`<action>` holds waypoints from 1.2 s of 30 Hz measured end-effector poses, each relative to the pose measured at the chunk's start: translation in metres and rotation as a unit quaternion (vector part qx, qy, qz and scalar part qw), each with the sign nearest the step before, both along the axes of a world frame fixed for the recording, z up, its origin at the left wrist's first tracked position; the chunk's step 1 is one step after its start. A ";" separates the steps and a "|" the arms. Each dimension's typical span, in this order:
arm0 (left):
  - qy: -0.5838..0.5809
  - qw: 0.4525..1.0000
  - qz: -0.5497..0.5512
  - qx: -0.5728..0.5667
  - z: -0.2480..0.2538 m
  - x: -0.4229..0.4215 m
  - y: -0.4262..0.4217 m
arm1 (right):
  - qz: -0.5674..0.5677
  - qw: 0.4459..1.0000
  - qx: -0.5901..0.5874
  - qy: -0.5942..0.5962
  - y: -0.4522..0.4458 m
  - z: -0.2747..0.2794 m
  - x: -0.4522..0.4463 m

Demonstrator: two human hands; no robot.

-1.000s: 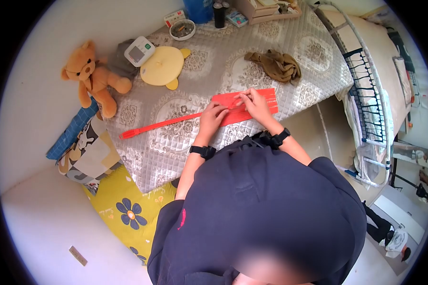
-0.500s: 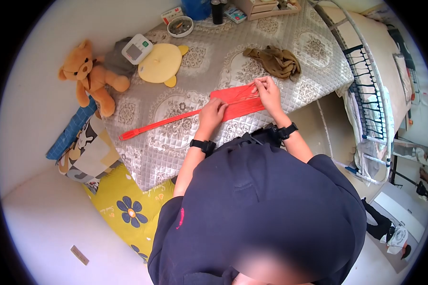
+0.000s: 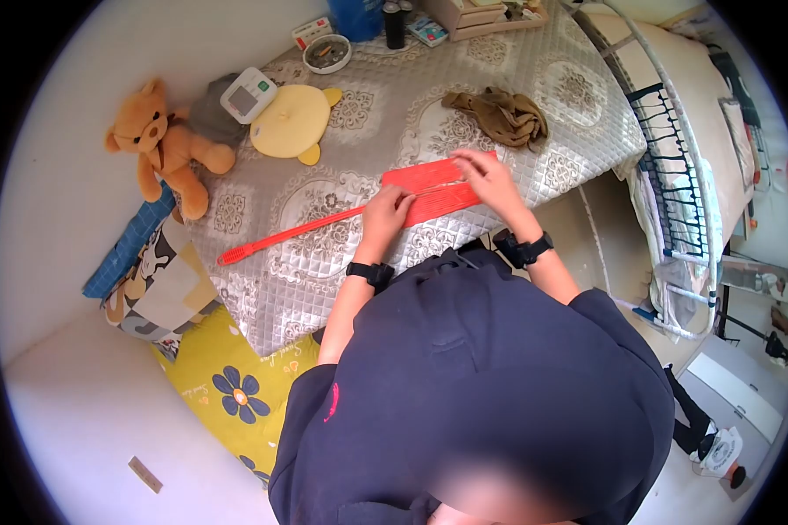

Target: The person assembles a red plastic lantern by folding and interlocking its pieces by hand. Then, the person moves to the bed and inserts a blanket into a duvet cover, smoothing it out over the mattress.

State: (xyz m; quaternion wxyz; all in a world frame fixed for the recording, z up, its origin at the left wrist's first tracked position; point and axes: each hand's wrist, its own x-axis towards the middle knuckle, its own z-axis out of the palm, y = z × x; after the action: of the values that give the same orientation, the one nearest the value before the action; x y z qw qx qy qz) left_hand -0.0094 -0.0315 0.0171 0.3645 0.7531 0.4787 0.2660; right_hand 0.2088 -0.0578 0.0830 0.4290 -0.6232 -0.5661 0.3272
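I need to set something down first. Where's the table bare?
Between the yellow round item and brown cloth; right of that cloth, across the table to its edge; and between the red handle and near left corner. Crowded: far edge around the ashtray, left by the teddy bear, and around the red head, left hand and right hand.

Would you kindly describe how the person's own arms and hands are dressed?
The left hand and right hand are both gloveless. Each wrist wears a black band, the left band and right band each with a chunky black block. The dark navy top has sleeves ending above the forearms and a pinkish-red marking on its left side.
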 end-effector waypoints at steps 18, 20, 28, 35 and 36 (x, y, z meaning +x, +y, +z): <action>-0.065 0.987 -0.125 -0.080 -0.006 0.034 0.011 | 0.122 0.953 -0.136 -0.243 -0.009 -0.025 0.012; -0.052 0.981 -0.159 -0.095 -0.001 0.028 0.009 | 0.110 0.960 -0.099 -0.238 -0.009 -0.031 0.013; -0.085 0.975 -0.114 -0.170 -0.006 0.030 0.008 | 0.124 0.972 0.012 -0.197 0.000 -0.032 0.000; -0.101 0.973 -0.064 -0.198 -0.012 0.034 0.012 | 0.125 0.978 0.025 -0.164 0.006 -0.024 -0.009; -0.091 0.974 -0.063 -0.195 -0.014 0.032 0.008 | 0.135 0.975 0.042 -0.171 0.005 -0.024 -0.009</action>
State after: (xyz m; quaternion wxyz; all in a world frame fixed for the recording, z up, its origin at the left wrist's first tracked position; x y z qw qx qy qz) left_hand 0.0228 -0.0231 0.0032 0.5626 0.6685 0.4381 0.2113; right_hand 0.1996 -0.0523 0.0594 0.3038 -0.5689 -0.7233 0.2468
